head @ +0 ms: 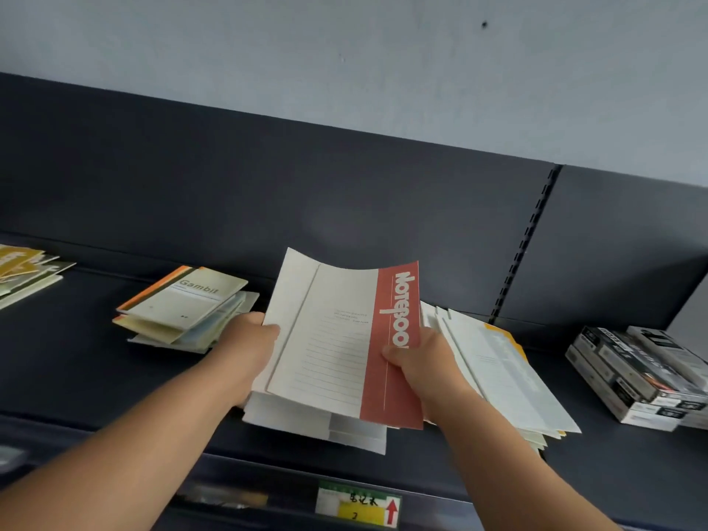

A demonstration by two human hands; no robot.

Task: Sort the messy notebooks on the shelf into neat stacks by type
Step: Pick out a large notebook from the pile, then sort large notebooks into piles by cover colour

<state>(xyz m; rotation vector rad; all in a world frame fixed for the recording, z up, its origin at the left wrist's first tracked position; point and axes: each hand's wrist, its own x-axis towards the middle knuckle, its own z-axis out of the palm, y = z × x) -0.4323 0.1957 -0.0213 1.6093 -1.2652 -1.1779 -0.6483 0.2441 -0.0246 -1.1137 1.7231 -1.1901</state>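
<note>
A cream notebook with a red "Notebook" band (pixel 337 339) is held tilted above a pile of white notebooks (pixel 306 419) in the middle of the dark shelf (pixel 95 362). My left hand (pixel 249 346) grips its left edge with the thumb on the cover. Its red right edge is pinched by my right hand (pixel 417 366). To the right lies a fanned heap of pale notebooks with a yellow one (pixel 505 373). A messy "Gambit" pile (pixel 184 304) sits to the left.
More yellow and green notebooks (pixel 23 270) lie at the far left. Black-and-white boxes (pixel 636 377) are stacked at the right. A slotted upright (pixel 525 243) divides the dark back panel. A price label (pixel 358 507) sits on the shelf's front edge.
</note>
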